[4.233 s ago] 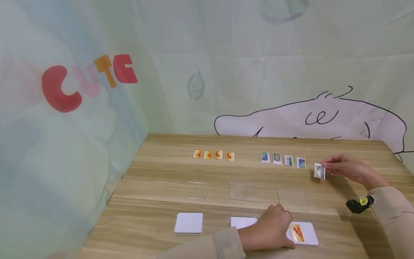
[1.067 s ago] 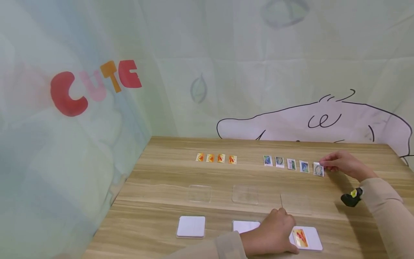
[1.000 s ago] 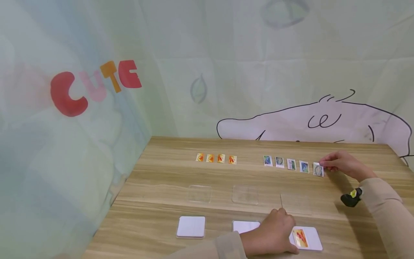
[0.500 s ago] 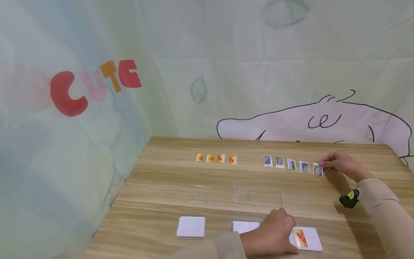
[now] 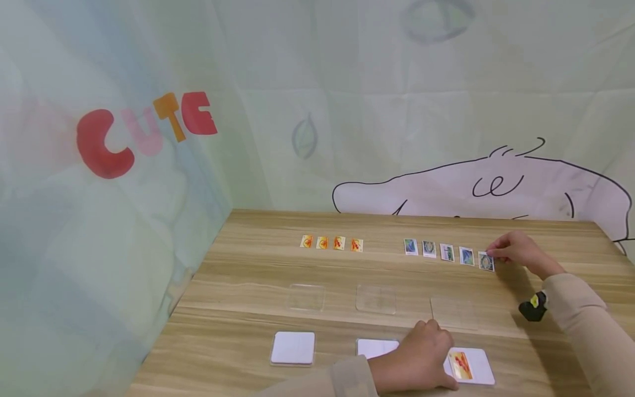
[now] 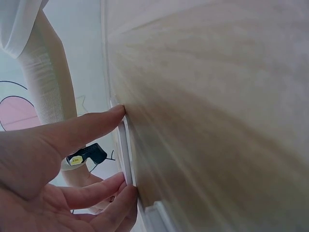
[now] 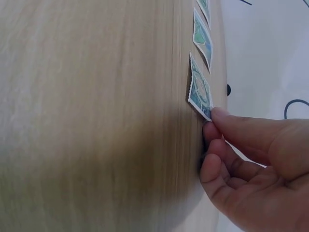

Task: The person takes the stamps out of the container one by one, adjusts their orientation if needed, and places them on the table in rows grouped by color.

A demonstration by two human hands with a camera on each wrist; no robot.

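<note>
In the head view my right hand [image 5: 526,255] pinches a postage stamp [image 5: 486,262] by its edge, at the right end of a row of blue-green stamps [image 5: 446,252]. The right wrist view shows thumb and forefinger on one corner of that perforated stamp [image 7: 199,91], which lies close to the tabletop. My left hand [image 5: 419,355] grips a white card in a clear case [image 5: 481,365] between thumb and fingers, at its left part. An orange stamp [image 5: 461,365] lies on this card. In the left wrist view the thumb and fingers [image 6: 116,186] touch opposite ends of the thin case.
Several orange stamps [image 5: 339,243] line the back of the wooden table [image 5: 248,264]. Clear plastic covers [image 5: 376,299] lie across its middle. Two more white cards in cases, one at left [image 5: 292,348] and one partly behind the left hand [image 5: 375,347], lie near the front.
The stamp in my right hand went from apart and tilted to lying at the row's end, then slid slightly left and nearer. The left hand stays on the card. The head view shifted slightly earlier.
</note>
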